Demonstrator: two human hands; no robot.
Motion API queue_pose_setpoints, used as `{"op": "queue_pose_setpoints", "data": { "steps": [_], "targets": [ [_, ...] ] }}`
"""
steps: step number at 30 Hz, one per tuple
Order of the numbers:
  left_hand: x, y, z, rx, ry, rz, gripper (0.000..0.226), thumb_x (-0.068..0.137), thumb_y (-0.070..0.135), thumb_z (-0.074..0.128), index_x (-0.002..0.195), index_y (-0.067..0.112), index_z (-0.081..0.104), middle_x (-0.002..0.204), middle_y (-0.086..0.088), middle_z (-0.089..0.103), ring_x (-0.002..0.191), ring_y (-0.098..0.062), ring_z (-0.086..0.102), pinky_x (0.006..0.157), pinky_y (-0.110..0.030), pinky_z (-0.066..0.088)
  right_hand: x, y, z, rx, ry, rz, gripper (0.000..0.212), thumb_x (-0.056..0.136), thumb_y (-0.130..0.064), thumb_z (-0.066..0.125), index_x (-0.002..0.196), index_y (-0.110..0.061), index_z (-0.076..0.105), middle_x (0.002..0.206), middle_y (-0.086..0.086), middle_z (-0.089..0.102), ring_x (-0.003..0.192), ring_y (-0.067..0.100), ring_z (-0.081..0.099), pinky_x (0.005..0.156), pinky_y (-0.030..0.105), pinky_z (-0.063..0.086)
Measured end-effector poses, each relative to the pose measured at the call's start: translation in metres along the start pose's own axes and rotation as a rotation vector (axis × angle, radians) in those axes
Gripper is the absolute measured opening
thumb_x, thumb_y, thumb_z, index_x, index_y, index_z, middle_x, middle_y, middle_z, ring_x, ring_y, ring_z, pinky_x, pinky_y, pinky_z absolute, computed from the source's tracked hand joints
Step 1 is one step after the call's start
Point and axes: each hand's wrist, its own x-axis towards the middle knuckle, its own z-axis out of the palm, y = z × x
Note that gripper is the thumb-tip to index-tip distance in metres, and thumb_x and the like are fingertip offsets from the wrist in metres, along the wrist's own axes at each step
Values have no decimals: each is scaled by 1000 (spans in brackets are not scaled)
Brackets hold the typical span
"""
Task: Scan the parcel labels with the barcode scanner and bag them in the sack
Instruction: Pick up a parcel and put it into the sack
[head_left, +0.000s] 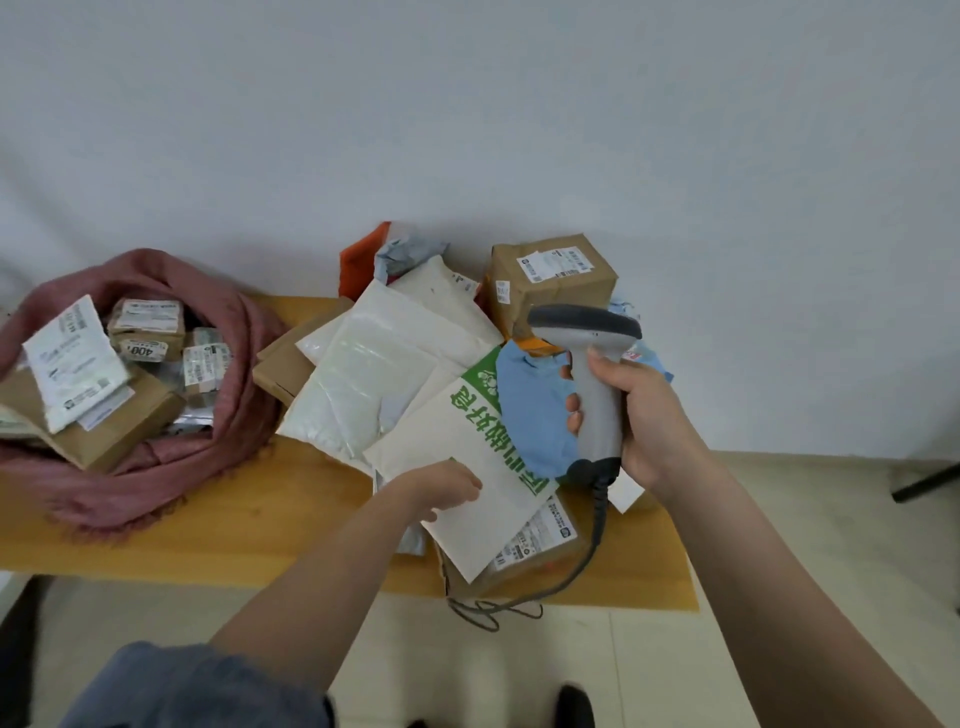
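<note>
The scanner (592, 384) is gripped by the right hand (644, 415), and the envelope (483, 467) pinched under the left hand (447, 486) could be slid off without its label being seen, since no label shows.

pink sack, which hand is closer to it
Left. The left hand grips the cream envelope mid-table, apart from the pink sack; the right hand, holding the scanner, is farther right.

A grey barcode scanner (597, 384) with a dark head is gripped by the right hand (649, 421). Just left of it a blue parcel (530, 410) is seen. A cream envelope (483, 467) with green print is touched by the left hand (447, 486). Far left, a dusty-pink sack (156, 452) is seen on the yellow-orange worktop (260, 519).
</note>
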Motion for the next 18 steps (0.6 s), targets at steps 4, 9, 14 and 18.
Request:
{"op": "queue_pose_setpoints", "data": {
  "steps": [4,9,14,18],
  "targets": [
    [6,19,19,94,65,-59,44,99,22,45,142,15,45,146,-8,42,131,-29,41,102,-39,40,7,-19,-33,10,-97,77,29,96,-23,59,116,-3,60,91,8,64,60,14,57,50,27,51],
    [18,38,43,54,264,-116,42,98,17,43,137,1,48,141,-16,48,125,-31,48,96,-33,43,25,-37,-65,-86,-121,43,21,96,-21,57,111,-6,58,92,8,60,60,13,55,50,26,51],
    [25,56,56,-11,470,-182,37,93,19,48,125,2,54,131,-17,55,119,-32,52,95,-32,48,37,-44,-88,-144,-112,61,19,95,-23,59,107,-8,58,89,8,59,60,13,56,56,28,51],
    [28,83,66,-81,578,-224,45,88,21,52,130,7,43,135,-17,41,126,-34,41,104,-41,42,44,-49,-106,-186,-110,55,15,95,-24,59,101,-10,59,85,8,59,61,13,56,58,29,51]
  ]
}}
